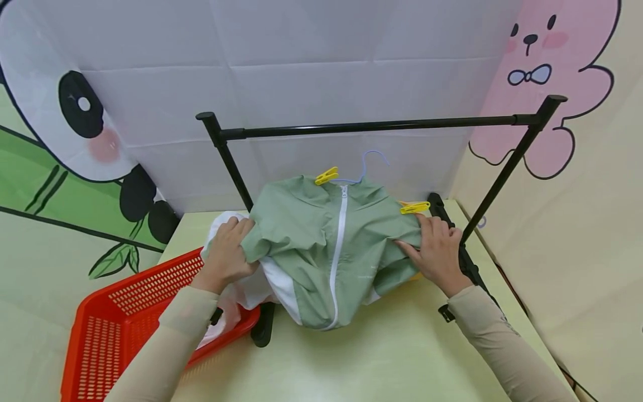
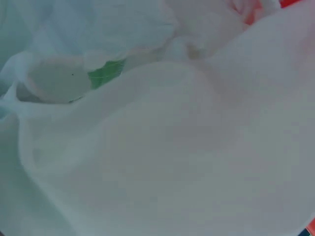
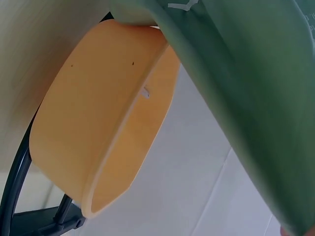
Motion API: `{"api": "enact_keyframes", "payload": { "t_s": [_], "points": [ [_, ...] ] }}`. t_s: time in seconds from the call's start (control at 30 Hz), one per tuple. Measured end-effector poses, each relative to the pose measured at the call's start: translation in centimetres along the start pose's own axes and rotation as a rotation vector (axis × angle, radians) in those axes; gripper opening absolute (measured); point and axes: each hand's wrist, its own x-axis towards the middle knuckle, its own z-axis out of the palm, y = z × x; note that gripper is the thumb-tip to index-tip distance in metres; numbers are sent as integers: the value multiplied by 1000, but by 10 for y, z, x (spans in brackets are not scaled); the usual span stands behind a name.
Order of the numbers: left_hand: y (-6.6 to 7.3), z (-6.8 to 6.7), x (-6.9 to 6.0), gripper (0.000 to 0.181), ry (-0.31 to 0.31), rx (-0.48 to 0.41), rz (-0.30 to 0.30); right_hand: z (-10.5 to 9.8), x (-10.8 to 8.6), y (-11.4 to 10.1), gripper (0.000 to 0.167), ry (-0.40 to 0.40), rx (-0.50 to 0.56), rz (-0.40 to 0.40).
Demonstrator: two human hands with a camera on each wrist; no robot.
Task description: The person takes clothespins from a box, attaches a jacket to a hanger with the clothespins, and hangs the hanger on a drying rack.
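A green jacket (image 1: 316,240) with a white zip hangs spread between both hands, a blue hanger (image 1: 364,167) sticking out at its collar. My left hand (image 1: 230,254) grips the sleeve on the left, and my right hand (image 1: 438,251) pinches the other sleeve, thumb in front. One yellow clip (image 1: 327,176) sits by the collar, another yellow clip (image 1: 414,207) near the right shoulder. White cloth (image 2: 172,147) fills the left wrist view, hiding the left fingers. Green fabric (image 3: 246,98) covers the right side of the right wrist view.
A black rack (image 1: 382,126) stands behind the jacket on the table (image 1: 321,368). To the left is a red basket (image 1: 105,335) with white and pink cloth in it. An orange container (image 3: 93,113) lies behind the jacket, near the rack's right foot.
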Motion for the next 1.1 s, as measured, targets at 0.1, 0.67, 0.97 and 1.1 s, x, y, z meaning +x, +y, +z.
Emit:
{"api": "enact_keyframes", "payload": {
  "t_s": [0.1, 0.67, 0.97, 1.1],
  "points": [
    [5, 2, 2, 35, 2, -2, -5, -1, -2, 3, 92, 6, -2, 3],
    [32, 15, 27, 39, 17, -20, -30, -12, -7, 22, 99, -36, 10, 102],
    [42, 32, 39, 38, -22, -29, -67, -16, -10, 35, 99, -12, -43, 102],
    [46, 40, 45, 38, -24, -48, -77, -19, -12, 40, 99, -21, -47, 126]
  ]
}}
